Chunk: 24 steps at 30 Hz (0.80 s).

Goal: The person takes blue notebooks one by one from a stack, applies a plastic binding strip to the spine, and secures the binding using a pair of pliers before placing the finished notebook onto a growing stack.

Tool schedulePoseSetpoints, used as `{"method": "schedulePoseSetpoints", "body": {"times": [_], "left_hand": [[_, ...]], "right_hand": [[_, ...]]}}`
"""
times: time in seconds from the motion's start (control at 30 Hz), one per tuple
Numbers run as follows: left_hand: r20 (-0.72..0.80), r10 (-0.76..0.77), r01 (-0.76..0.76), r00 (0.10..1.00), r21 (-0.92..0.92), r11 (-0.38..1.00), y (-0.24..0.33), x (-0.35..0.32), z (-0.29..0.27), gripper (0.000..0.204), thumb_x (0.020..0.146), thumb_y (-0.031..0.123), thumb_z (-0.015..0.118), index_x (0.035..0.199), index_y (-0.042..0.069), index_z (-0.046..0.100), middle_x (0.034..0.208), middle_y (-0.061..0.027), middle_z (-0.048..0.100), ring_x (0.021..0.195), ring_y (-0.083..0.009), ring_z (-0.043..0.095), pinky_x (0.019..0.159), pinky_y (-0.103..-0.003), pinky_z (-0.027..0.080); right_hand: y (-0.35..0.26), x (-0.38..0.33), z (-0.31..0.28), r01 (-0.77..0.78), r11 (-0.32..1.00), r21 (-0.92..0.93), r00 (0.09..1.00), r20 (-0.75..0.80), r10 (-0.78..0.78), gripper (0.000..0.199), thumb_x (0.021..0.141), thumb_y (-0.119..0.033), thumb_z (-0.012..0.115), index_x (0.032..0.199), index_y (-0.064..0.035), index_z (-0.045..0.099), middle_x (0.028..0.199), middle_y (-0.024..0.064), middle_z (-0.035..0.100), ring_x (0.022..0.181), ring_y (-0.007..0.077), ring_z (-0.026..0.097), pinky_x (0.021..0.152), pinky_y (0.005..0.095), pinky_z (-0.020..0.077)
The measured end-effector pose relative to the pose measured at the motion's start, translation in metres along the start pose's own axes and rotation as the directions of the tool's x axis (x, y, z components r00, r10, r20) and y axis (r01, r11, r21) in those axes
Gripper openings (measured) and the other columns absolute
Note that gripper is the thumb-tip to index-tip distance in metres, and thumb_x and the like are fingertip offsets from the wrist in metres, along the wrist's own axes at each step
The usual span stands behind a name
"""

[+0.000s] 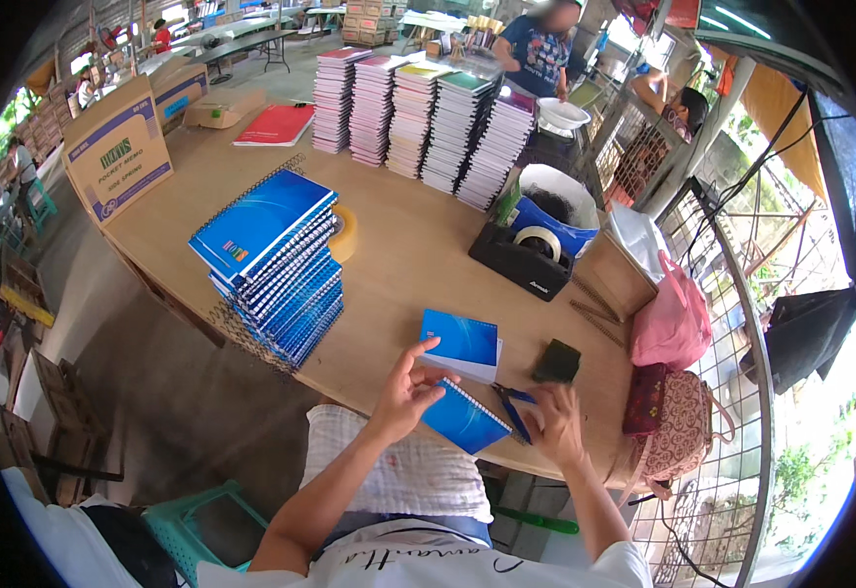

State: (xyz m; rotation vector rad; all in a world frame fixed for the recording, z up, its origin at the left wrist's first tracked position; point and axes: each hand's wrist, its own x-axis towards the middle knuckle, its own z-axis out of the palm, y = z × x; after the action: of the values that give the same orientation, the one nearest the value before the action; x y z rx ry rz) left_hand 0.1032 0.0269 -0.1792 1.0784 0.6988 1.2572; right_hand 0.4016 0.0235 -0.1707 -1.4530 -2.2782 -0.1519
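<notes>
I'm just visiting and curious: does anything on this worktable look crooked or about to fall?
Yes. The stack of blue spiral notebooks at the table's left edge leans and fans out unevenly, and its lower books jut past the edge. The tall stacks at the back also slant, though they rest fully on the wooden table.

Notebook workshop: notebook stacks (418, 118), cartons (119, 147).

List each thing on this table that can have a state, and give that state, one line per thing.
Small blue notebook: closed, held by both hands.
Left hand: fingers on the notebook's spiral edge.
Right hand: beside blue-handled pliers.
Blue notebook stack: leaning, fanned.
Tape dispenser: loaded with a roll.
Cardboard box: closed.
</notes>
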Motion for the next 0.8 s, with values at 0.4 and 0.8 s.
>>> {"method": "schedulePoseSetpoints", "body": {"times": [0.4, 0.8], "left_hand": [[-0.008, -0.015, 0.016, 1.000, 0.159, 0.987, 0.023, -0.001, 0.008, 0.085, 0.084, -0.004, 0.064, 0.151, 0.018, 0.018, 0.105, -0.0132, 0.069, 0.095, -0.0133, 0.064, 0.079, -0.027, 0.049], [-0.035, -0.056, 0.063, 0.998, 0.278, 0.958, 0.034, 0.000, 0.007, 0.086, 0.081, -0.001, 0.068, 0.151, 0.017, 0.021, 0.095, -0.0133, 0.070, 0.090, -0.0167, 0.066, 0.073, -0.029, 0.051]], "right_hand": [[-0.043, 0.032, -0.062, -0.098, 0.920, 0.379, 0.995, 0.067, 0.078, 0.051, 0.078, -0.012, 0.069, 0.126, -0.0044, 0.056, 0.107, 0.0144, 0.056, 0.101, 0.0322, 0.055, 0.091, 0.0478, 0.0437], [-0.081, 0.097, -0.086, 0.671, 0.656, -0.346, 0.687, -0.045, -0.725, 0.038, 0.074, -0.023, 0.071, 0.110, -0.0128, 0.070, 0.105, -0.0008, 0.059, 0.105, 0.0149, 0.056, 0.107, 0.0523, 0.0346]]}}
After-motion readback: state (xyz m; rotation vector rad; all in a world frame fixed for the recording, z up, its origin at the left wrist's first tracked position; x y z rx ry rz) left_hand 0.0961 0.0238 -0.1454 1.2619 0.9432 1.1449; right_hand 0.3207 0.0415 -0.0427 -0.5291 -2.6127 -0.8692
